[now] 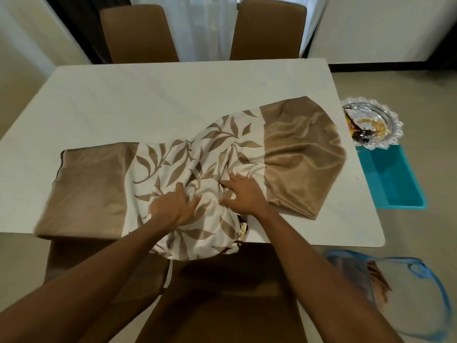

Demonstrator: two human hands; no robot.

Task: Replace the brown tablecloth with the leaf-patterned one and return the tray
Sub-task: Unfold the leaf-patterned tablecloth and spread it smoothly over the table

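The leaf-patterned tablecloth (197,154), cream with tan leaves and plain tan end panels, lies partly unfolded and bunched across the near half of the white table (148,95). My left hand (173,206) grips a bunched fold of it near the table's front edge. My right hand (241,191) presses on the cloth just to the right, fingers spread over a crease. The glass tray (371,122), with a lace doily and small items on it, sits on the floor past the table's right edge. No separate brown tablecloth can be made out.
A turquoise plastic bin (393,179) stands on the floor right of the table. A blue mesh bag (408,293) with something brown inside lies at the near right. Brown chairs (138,33) stand at the far side, another (222,293) under my arms.
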